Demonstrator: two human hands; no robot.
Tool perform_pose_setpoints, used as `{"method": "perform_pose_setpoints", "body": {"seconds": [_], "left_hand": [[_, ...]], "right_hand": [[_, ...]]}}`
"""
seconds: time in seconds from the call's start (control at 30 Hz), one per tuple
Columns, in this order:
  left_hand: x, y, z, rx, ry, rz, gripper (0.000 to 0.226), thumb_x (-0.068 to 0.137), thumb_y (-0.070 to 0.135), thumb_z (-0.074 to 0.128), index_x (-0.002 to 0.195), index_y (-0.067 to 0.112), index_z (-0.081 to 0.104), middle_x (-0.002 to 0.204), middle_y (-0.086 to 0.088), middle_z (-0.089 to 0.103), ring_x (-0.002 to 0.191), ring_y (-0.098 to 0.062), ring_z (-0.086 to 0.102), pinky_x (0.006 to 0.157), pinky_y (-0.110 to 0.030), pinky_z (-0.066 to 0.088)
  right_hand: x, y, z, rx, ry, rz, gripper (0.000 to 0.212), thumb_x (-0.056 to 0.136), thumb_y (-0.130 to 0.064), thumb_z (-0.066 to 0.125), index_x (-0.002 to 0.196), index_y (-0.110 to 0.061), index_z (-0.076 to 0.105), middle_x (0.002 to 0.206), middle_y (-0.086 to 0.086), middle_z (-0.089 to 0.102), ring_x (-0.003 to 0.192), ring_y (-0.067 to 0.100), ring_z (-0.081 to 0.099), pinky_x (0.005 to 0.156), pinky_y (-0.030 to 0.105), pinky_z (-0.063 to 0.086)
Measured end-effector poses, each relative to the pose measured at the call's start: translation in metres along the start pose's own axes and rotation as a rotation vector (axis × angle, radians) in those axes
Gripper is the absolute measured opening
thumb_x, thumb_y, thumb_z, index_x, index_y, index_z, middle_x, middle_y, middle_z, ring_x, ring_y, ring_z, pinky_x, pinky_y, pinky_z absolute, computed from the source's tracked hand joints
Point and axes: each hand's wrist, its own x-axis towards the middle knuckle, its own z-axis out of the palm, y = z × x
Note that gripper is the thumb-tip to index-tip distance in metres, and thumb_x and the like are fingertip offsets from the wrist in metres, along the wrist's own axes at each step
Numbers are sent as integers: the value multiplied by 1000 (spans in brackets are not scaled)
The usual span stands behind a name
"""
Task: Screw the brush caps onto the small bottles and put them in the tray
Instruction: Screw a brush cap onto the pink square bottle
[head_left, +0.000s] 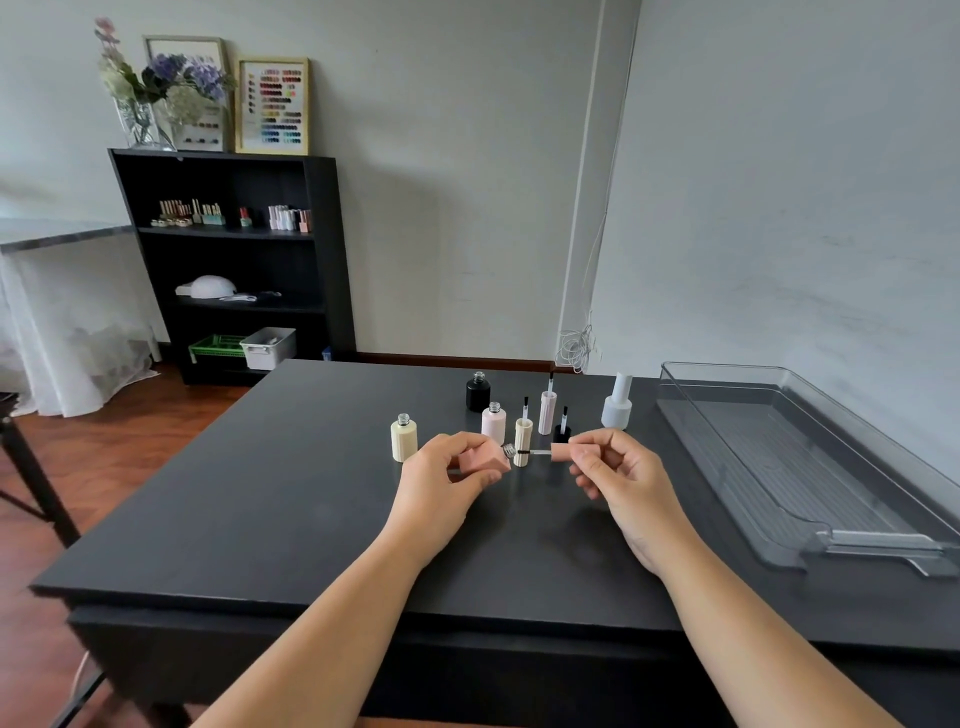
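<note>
Hands meet above a matte black table (291, 493): the left hand (441, 480) pinches a blocky, square-sided peach bottle (480, 460) tipped on its side, its ribbed silver neck pointing right, while the right hand (621, 475) grips a matching peach brush cap (560, 450) between thumb and fingertips. The cap's thin brush stem runs level toward the bottle's mouth, its tip just short of the threads or barely at them; which cannot be told.

Behind the hands stand three open bottles with bare threaded necks: a fluted cream bottle (403, 439) to the left, a smooth pale pink bottle (493, 422), and a glossy black bottle (478, 392) farthest back. Three loose caps stand upside down with their brushes pointing up: a ribbed cream cap (523, 434), a taller pale pink cap (547, 410), and a short black cap (562, 428). One frosted white bottle (617, 402), round-shouldered and already capped, stands upright nearer the tray.

A long, clear plastic tray (779, 457) with a ridged floor and a moulded handle at its near end lies along the right side of the table, well apart from the bottles, with nothing visible inside it.

Against the far wall, a black shelf unit (322, 249) holds rows of small bottles; a glass vase of flowers (145, 104) and two framed colour charts sit on top.
</note>
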Motion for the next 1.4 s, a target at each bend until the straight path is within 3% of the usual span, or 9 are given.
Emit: {"method": "perform_pose_setpoints", "body": {"seconds": [0.43,0.6,0.8,0.93,1.03,1.17,1.3,1.4], "left_hand": [[2,-2,1,80,-12,10,31,80,17,72,109,24,65,104,9,59,92,-7,55,80,-16,41],[1,-3,1,90,-6,27,29,80,17,72,106,28,65,99,10,58,86,-5,55,74,-13,40],[0,-3,2,138,-35,53,29,79,18,73,106,27,67,100,8,57,87,-11,56,78,-21,45],[0,-1,2,129,-52,71,28,77,18,75,103,28,69,96,12,58,88,-10,56,77,-21,47],[-2,0,2,90,-46,88,29,73,17,78,94,33,68,92,13,64,87,-7,59,76,-14,45],[-3,3,1,14,-15,53,28,67,14,82,79,34,66,80,14,68,75,1,61,67,-8,47],[-3,4,1,2,-35,65,28,67,12,82,78,33,67,79,14,68,76,7,60,66,-2,44],[-4,4,1,-2,-28,54,27,68,13,82,80,32,68,80,14,69,78,2,62,68,-4,46]], "right_hand": [[-2,-2,2,-21,2,-22,15,89,-7,59,85,-19,66,67,-11,69,60,1,57,56,13,47],[-4,-3,5,-53,-19,-46,10,88,-5,59,88,-13,64,72,-11,72,62,-2,58,58,10,46],[-5,-2,6,-155,-63,-63,18,87,-8,63,90,-25,66,95,11,74,77,10,60,70,23,46],[-4,1,8,-322,-124,-83,31,88,-7,61,94,-36,68,90,-5,72,83,16,65,81,29,52],[-3,2,9,-390,-149,-89,31,89,-9,59,97,-37,66,86,-14,72,82,10,65,76,23,51],[-3,1,8,-382,-126,-93,21,92,-19,56,91,-37,67,74,-6,70,66,4,61,66,18,46],[-2,-1,11,-451,-84,-77,33,93,-43,48,66,-48,66,49,-2,57,47,7,47,53,18,41],[-3,-2,10,-430,-106,-71,22,91,-45,50,78,-45,68,54,-6,59,52,6,49,57,17,42]]}}
